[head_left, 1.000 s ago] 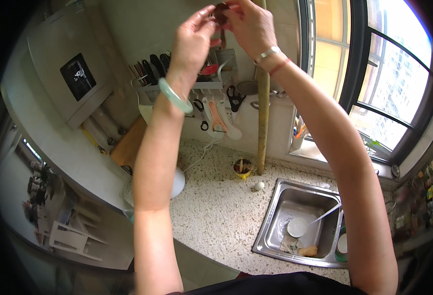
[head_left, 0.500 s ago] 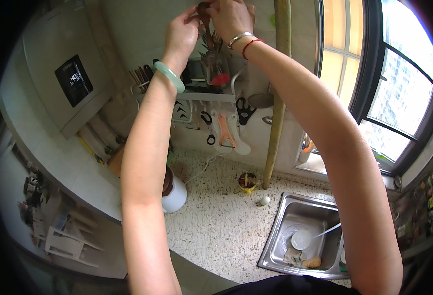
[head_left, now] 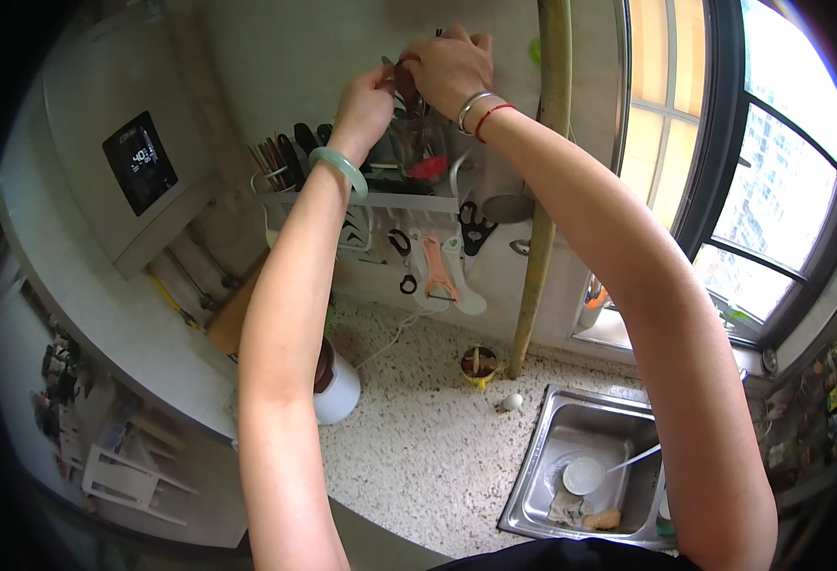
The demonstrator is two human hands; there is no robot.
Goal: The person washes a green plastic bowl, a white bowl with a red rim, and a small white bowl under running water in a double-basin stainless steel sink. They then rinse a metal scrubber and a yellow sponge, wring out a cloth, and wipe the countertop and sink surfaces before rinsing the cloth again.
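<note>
my right grip (head_left: 449, 65) pinches a dark utensil (head_left: 407, 81) above the rack (head_left: 380, 202); left grip (head_left: 366, 103) closed steadying it. likely light, stiff; hold the handle.

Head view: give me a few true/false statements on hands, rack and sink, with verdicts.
1. Both hands are raised to the wall rack. True: left hand and right hand meet above it at a utensil holder.
2. The left wrist has a green bangle. True.
3. The sink is empty. False: a ladle and some scraps lie in it.
4. Scissors hang under the rack. True.
5. The white jar sits in the sink. False: it stands on the speckled counter, left of the sink.
</note>
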